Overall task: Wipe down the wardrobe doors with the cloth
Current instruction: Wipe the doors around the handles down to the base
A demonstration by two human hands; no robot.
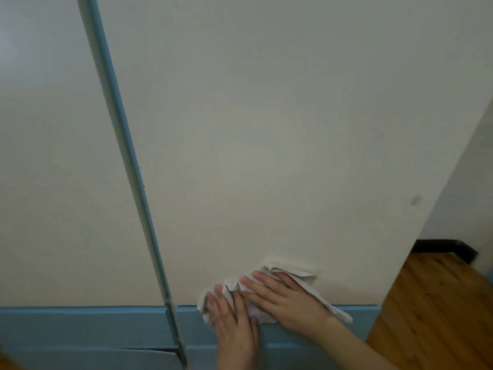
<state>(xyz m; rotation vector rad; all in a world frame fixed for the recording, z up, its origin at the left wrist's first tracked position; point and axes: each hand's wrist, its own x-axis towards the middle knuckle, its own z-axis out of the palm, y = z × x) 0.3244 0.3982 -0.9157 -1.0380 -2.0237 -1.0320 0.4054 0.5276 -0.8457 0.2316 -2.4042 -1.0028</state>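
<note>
Here, left hand and right hand, fingers straight, press cloth onto the wardrobe door.

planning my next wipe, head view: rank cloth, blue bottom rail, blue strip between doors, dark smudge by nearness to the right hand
1. cloth, pressed under the right hand
2. blue bottom rail, just below the hand
3. blue strip between doors, off to the left
4. dark smudge, higher up on the right
</note>
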